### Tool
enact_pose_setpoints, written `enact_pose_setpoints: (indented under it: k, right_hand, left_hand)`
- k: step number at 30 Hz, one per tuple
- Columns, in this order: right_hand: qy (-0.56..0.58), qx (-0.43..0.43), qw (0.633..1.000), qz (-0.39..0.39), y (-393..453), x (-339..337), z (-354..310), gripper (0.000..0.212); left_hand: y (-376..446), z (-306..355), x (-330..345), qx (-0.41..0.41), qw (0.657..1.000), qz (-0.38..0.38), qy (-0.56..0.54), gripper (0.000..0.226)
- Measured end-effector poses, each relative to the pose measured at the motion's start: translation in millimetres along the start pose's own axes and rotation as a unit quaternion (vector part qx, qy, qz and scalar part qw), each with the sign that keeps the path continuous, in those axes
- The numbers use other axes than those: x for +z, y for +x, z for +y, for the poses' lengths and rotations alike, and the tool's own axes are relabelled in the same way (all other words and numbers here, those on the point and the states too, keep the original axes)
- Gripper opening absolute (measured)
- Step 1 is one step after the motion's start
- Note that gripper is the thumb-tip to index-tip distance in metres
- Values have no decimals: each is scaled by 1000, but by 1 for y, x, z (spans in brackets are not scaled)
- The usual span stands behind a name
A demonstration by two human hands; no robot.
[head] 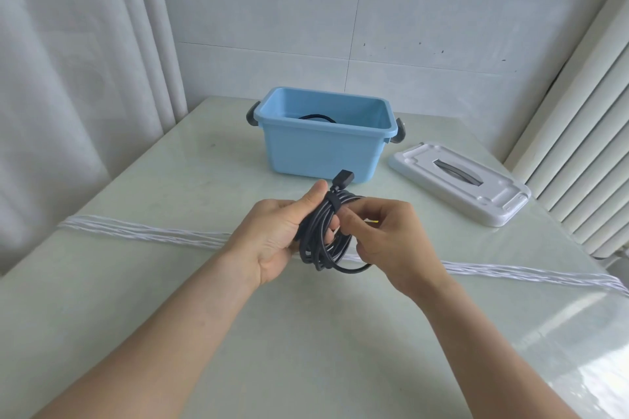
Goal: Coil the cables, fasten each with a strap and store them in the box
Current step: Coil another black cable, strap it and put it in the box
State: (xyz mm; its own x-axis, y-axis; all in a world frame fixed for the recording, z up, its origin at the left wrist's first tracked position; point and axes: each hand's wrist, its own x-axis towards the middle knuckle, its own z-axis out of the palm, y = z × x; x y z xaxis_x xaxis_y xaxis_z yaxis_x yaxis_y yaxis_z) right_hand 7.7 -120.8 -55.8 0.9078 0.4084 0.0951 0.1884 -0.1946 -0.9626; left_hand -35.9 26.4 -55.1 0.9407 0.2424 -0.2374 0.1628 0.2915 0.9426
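Head view: left hand (272, 235) grips dark coil (321, 241) above table (170, 316), thumb on strap (332, 201) wrapped round its top. Coil's long axis runs near-to-far; plug (343, 177) points away toward blue box (323, 146). Right hand (384, 235) pinches coil at strap, probably the strap end. 1 dark loop (315, 117) lies inside box. White lid (459, 180) right; white cords (136, 231) cross table beneath hands.
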Motion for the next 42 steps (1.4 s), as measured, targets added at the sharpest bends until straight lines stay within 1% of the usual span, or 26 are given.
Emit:
enact_pose_setpoints:
  k: [2, 3, 5, 6, 7, 8, 10, 13, 16, 19, 21, 24, 26, 28, 30, 33, 36, 42]
  right_hand:
    - [-5, 4, 1000, 21, 0, 2, -1, 36]
    - [-13, 5, 999, 34, 1, 2, -1, 35]
    - [-46, -1, 997, 69, 2, 0, 0, 31]
    - [-62, -5, 994, 86, 3, 0, 1, 28]
    - [-75, -7, 992, 101, 4, 0, 3, 24]
    - [-86, -7, 990, 113, 5, -1, 4, 21]
    - [-104, -12, 987, 126, 5, 0, 5, 23]
    - [-113, -20, 985, 129, 3, -1, 1, 27]
    - [-106, -24, 985, 134, -2, 0, -4, 23]
    - [-84, 0, 986, 144, -6, 2, -4, 21]
    - [-61, 21, 988, 141, -7, 5, -3, 23]
    - [-58, 29, 987, 150, -6, 8, 0, 25]
    - [-71, 22, 985, 153, -5, 9, 1, 28]
    - [-89, 20, 985, 147, -4, 8, 1, 29]
    - [-111, 26, 985, 129, -4, 7, 1, 29]
    - [-119, 41, 988, 95, -2, 6, 1, 28]
    - [-106, 51, 990, 77, 0, 3, 0, 25]
    - [-107, 52, 992, 37, 0, 1, -2, 31]
  left_hand:
    - [0, -1, 0, 1, 1000, -4, -6, 53]
    - [-1, -1, 1, 3, 1000, -20, -9, 55]
    - [-2, -3, 2, 13, 997, -71, -10, 50]
    - [-2, -5, 3, 23, 996, -82, 4, 46]
    - [-2, -6, 3, 37, 996, -73, 35, 46]
    - [0, -8, 3, 57, 994, -47, 79, 44]
    - [1, -11, 3, 115, 982, 6, 152, 31]
    - [6, -14, 1, 206, 952, 20, 225, 19]
    - [10, -18, -1, 264, 925, 41, 271, 14]
    - [11, -20, -2, 293, 906, 51, 302, 10]
    - [12, -20, -4, 295, 898, 39, 325, 10]
    - [12, -20, -3, 298, 898, 10, 324, 9]
    - [10, -23, 0, 301, 904, 6, 304, 6]
    - [10, -27, 3, 297, 914, 11, 275, 6]
    - [11, -30, 3, 297, 914, 28, 276, 7]
    - [14, -34, 1, 307, 895, 55, 318, 9]
    - [18, -39, 2, 332, 868, 85, 359, 10]
    - [20, -39, 5, 392, 831, 137, 370, 12]
